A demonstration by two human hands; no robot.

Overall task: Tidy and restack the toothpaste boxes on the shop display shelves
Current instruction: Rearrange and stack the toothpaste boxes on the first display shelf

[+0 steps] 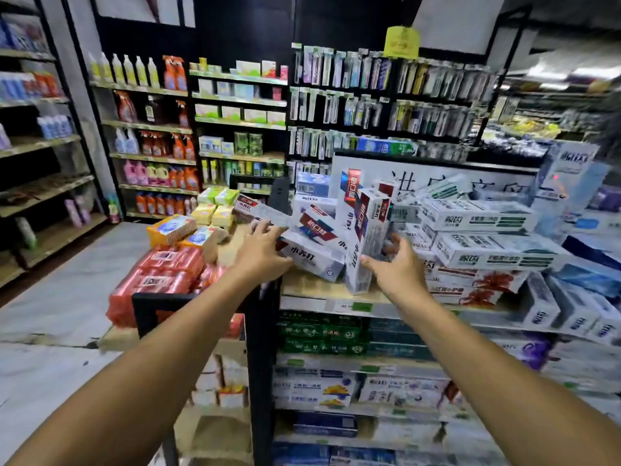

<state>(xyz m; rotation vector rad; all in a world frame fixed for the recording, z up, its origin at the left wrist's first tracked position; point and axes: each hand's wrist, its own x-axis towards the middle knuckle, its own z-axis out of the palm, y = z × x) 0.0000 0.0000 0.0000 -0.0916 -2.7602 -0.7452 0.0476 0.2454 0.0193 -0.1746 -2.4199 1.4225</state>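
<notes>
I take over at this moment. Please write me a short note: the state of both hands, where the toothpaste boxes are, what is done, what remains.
Left hand: grips the end of the lying box in the jumbled red-and-white pile on the top shelf.
Right hand: grips the upright box beside it.
Done: the green-striped boxes on the right are stacked, though crooked.
Left: lay the red-and-white pile flat and square it.

Toothpaste boxes (322, 237) jumbled, tilted, top shelf (312, 287)
</notes>
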